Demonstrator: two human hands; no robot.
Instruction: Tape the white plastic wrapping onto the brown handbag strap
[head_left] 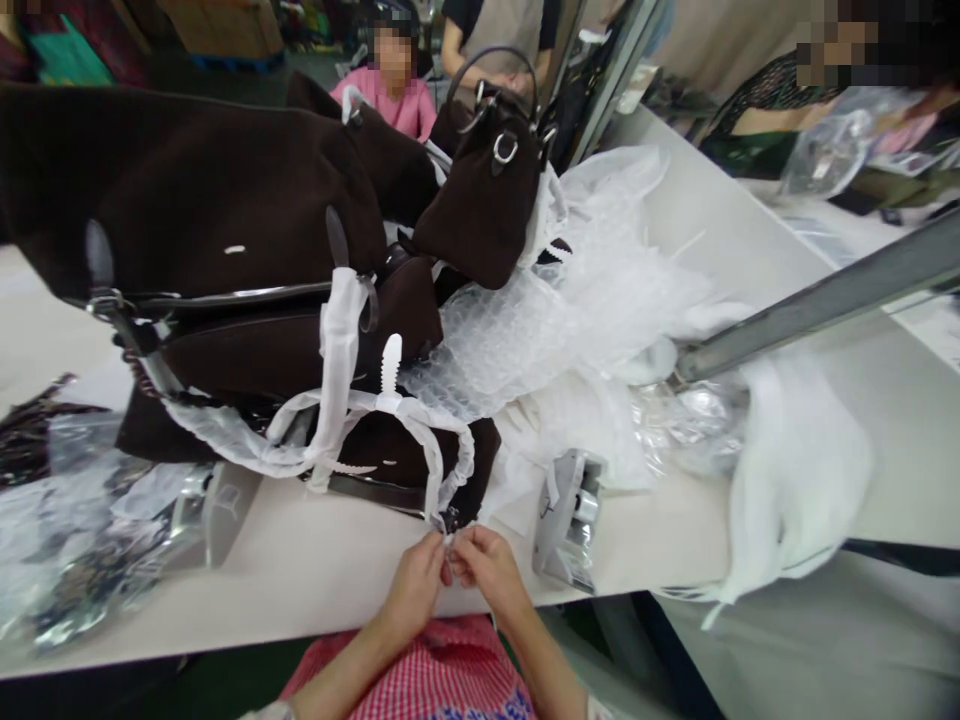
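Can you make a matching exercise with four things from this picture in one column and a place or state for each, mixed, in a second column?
Things:
1. small dark brown suede handbag
2. clear bubble wrap sheet
3. white foam-wrapped bag strap
4. grey metal bar

Places or states:
A. pinched at its end by left hand and right hand
B. crosses the table from the right
C. upright at the back
D. spread beside the large bags

Pairs: 1-C, 2-D, 3-A, 4-B

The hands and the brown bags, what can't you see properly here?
- Head view: what the left hand and right hand pinch is too small, hidden by the fingertips.
- Dark brown bag: cut off at the left edge.
- Table: much is buried under bubble wrap.
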